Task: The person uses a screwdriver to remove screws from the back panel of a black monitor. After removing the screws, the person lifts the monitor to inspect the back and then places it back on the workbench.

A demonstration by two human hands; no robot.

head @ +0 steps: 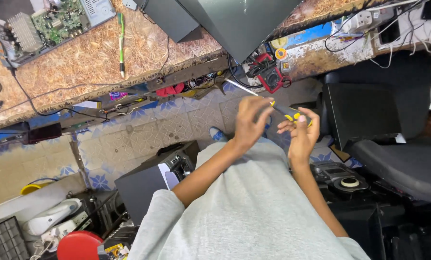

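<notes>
While both forearms reach up from a grey shirt [254,212] at the bottom of the view, the two hands meet near the centre, just right of the middle; the left hand [249,123] sits at about ten o'clock from the right hand [299,135], and the two are close but not clearly touching; between them runs a screwdriver [285,112] with a black and yellow handle, its thin metal shaft slanting up toward ten o'clock past the left hand; the right hand's grip is closed around the handle, fingers curled over it; the left hand's grip is half curled about the shaft where it meets the handle, though I cannot tell how firmly it holds.

At twelve o'clock from the hands a red and black multimeter [268,72] lies on a shelf under the edge of the tabletop [95,58], which is mottled brown; at ten o'clock, far off on that tabletop, sits an open chassis with a green circuit board [56,21]; a green-handled tool [121,38] lies near it; at three o'clock stands a black speaker box [360,113]; patterned floor tiles [143,139] show at nine o'clock.
</notes>
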